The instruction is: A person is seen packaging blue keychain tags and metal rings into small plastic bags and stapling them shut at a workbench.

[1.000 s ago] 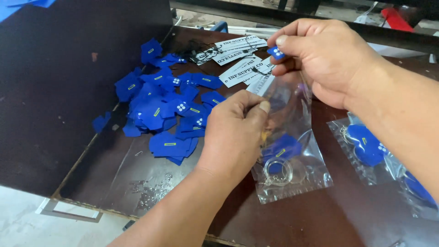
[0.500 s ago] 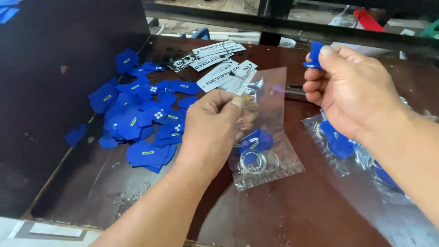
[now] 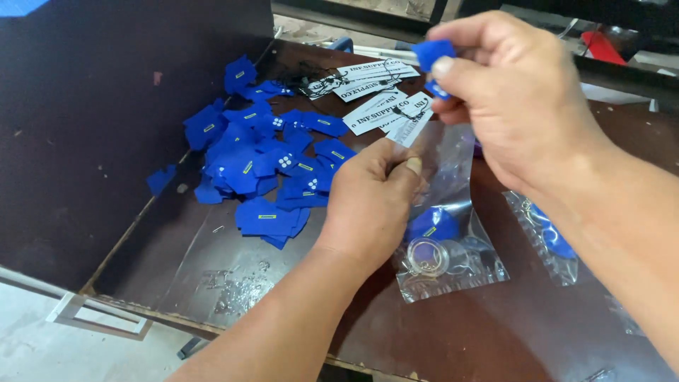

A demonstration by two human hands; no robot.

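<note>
Blue, small and flat, a plastic tag (image 3: 433, 54) sits pinched between thumb and fingers of the right hand (image 3: 513, 95), raised above the dark brown wooden table (image 3: 495, 332). The left hand (image 3: 371, 201) pinches the top edge of a clear plastic bag (image 3: 453, 240), which lies on the table and holds a blue tag and metal key rings. A heap of loose blue tags (image 3: 265, 166) lies to the left, white printed paper labels (image 3: 375, 88) behind, another filled clear bag (image 3: 544, 233) to the right

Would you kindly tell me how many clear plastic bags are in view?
2: one bag pinched by the left hand, another bag lying under the right forearm. More may be hidden at right.
</note>
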